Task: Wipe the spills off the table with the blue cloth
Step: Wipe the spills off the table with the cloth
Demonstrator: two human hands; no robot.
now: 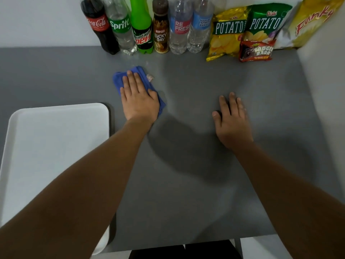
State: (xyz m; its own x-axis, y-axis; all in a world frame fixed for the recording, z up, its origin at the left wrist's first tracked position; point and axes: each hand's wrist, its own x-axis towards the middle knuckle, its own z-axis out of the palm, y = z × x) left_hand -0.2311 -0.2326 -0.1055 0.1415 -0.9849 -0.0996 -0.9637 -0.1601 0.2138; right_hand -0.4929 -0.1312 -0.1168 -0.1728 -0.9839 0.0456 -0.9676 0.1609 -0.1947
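The blue cloth [119, 79] lies folded on the grey table [186, 184], left of centre and toward the back. My left hand [139, 99] presses flat on top of it, fingers together and pointing away from me. A small whitish spill or crumb [150, 77] sits just right of the cloth's far corner, and faint specks [139, 61] dot the table nearer the bottles. My right hand [232, 121] rests palm down on the bare table to the right, fingers spread, holding nothing.
A white tray [56, 146] sits at the near left. Several drink bottles [143, 27] line the back wall, with snack bags [248, 28] and a small red packet [256, 51] to their right. A wall [321, 81] bounds the right side.
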